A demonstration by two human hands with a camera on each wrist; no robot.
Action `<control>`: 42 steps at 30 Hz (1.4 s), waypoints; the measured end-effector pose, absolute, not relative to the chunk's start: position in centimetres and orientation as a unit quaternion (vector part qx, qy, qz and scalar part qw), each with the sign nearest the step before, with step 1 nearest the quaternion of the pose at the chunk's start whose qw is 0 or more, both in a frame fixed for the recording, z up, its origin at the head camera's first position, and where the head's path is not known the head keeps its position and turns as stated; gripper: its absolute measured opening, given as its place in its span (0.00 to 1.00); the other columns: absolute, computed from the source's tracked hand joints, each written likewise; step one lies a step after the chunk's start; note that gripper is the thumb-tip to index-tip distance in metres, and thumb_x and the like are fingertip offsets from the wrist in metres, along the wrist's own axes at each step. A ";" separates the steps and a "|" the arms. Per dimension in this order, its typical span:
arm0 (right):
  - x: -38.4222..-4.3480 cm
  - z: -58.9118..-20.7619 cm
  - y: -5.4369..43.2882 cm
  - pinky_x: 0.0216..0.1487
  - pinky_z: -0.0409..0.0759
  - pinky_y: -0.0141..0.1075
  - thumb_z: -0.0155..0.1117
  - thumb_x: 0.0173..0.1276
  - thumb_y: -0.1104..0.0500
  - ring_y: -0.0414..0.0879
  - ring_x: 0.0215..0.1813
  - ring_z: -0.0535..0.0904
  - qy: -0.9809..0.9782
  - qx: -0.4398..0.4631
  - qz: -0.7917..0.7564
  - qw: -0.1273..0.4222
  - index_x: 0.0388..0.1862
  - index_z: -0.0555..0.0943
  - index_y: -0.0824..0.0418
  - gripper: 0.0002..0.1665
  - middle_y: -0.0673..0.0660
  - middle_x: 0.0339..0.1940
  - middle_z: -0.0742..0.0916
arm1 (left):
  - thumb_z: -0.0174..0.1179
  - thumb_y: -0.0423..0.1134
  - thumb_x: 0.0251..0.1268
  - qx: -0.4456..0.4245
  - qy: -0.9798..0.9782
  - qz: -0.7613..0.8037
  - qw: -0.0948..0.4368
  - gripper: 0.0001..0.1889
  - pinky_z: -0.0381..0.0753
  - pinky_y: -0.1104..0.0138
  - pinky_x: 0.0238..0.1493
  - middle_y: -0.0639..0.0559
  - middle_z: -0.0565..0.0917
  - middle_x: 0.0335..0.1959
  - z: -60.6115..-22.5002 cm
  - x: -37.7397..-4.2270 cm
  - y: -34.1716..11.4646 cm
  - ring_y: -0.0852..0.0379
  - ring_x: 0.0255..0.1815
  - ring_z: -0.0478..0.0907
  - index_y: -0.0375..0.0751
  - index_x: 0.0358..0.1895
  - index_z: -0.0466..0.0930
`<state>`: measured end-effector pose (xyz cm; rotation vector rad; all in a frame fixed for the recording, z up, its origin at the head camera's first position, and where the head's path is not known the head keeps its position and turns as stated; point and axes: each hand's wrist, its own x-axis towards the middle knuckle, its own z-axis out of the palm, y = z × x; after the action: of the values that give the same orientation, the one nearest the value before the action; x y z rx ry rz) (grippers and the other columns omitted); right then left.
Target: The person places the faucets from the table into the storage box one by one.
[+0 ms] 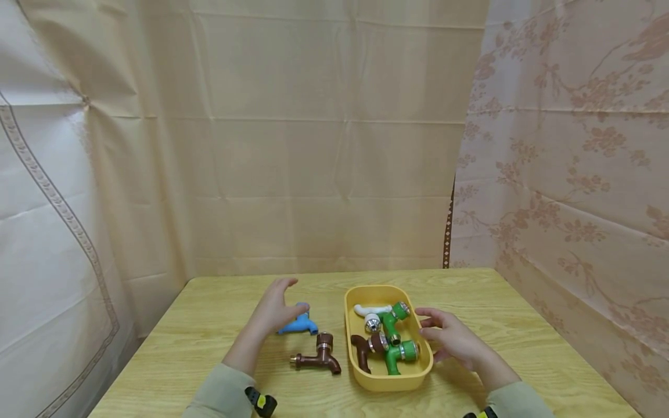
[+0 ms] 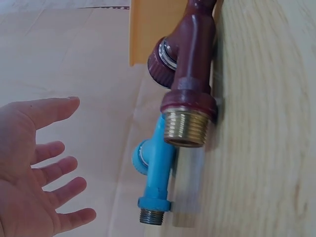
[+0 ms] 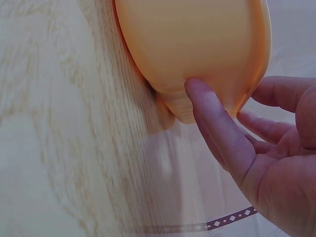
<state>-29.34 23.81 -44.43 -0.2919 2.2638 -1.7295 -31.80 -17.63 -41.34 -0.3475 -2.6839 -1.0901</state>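
Note:
My left hand (image 1: 272, 311) hovers beside a blue plastic tap (image 1: 299, 325), fingers spread and holding nothing. Nearer to me lies a brown tap (image 1: 316, 361) with a brass threaded end; the left wrist view shows the hand apart from both taps. A yellow tray (image 1: 387, 383) stands to their right. Inside it are a white tap (image 1: 372, 310), two green taps, one farther back (image 1: 389, 326) and one nearer (image 1: 393, 359), and another brown tap (image 1: 360, 349). At the tray's right side, my right hand (image 1: 456, 342) touches the outer wall with extended fingers (image 3: 210, 111).
All this stands on a wood-grain table (image 1: 219, 325). A beige cloth (image 1: 324, 145) hangs behind its far edge, with a flower-patterned cloth (image 1: 575, 174) on the right and a pale cloth (image 1: 47, 232) on the left.

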 end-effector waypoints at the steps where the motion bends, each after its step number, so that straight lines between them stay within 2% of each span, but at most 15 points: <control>1: -29.3 -44.4 23.8 0.30 0.85 0.46 0.58 0.77 0.64 0.56 0.45 0.82 0.782 -0.101 -0.599 0.138 0.78 0.59 0.70 0.35 0.71 0.60 0.73 | 0.73 0.44 0.62 -0.117 -0.915 -0.371 0.111 0.37 0.70 0.41 0.65 0.40 0.71 0.71 -41.5 -31.8 -17.7 0.36 0.70 0.67 0.37 0.72 0.69; 15: -29.4 -44.3 23.8 0.30 0.85 0.46 0.59 0.77 0.64 0.55 0.45 0.82 0.779 -0.101 -0.602 0.140 0.78 0.59 0.69 0.35 0.71 0.60 0.73 | 0.75 0.41 0.60 -0.092 -0.918 -0.377 0.083 0.37 0.69 0.41 0.66 0.37 0.73 0.69 -43.1 -32.1 -18.5 0.34 0.70 0.68 0.33 0.70 0.71; 21: -29.2 -44.2 23.8 0.31 0.85 0.47 0.59 0.76 0.64 0.55 0.45 0.82 0.779 -0.104 -0.602 0.139 0.78 0.59 0.70 0.36 0.72 0.60 0.73 | 0.76 0.40 0.57 -0.098 -0.923 -0.364 0.075 0.35 0.68 0.42 0.66 0.36 0.76 0.65 -44.1 -32.6 -19.0 0.34 0.68 0.69 0.31 0.67 0.74; 29: -29.3 -44.2 23.7 0.29 0.84 0.44 0.59 0.76 0.64 0.55 0.45 0.81 0.782 -0.102 -0.599 0.139 0.77 0.60 0.69 0.35 0.70 0.59 0.73 | 0.76 0.41 0.57 -0.089 -0.929 -0.357 0.051 0.31 0.74 0.43 0.62 0.37 0.79 0.62 -45.1 -33.0 -19.7 0.33 0.63 0.74 0.32 0.63 0.78; 37: -29.2 -44.1 23.8 0.29 0.84 0.44 0.58 0.76 0.64 0.55 0.45 0.81 0.779 -0.103 -0.602 0.141 0.78 0.60 0.70 0.35 0.71 0.59 0.73 | 0.76 0.40 0.58 -0.097 -0.927 -0.363 0.024 0.27 0.77 0.43 0.58 0.37 0.80 0.59 -45.1 -32.8 -19.9 0.32 0.59 0.77 0.34 0.60 0.80; 42: -29.3 -44.2 23.8 0.29 0.84 0.44 0.58 0.77 0.64 0.55 0.44 0.81 0.779 -0.106 -0.601 0.141 0.78 0.60 0.70 0.35 0.71 0.59 0.73 | 0.77 0.37 0.56 -0.100 -0.929 -0.356 0.013 0.25 0.79 0.46 0.55 0.40 0.83 0.55 -45.1 -32.7 -20.1 0.37 0.54 0.80 0.34 0.57 0.83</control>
<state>-29.33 23.77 -44.20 -0.3065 2.2509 -1.7359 -32.73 -20.08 -45.15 -0.3106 -2.8957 -1.1089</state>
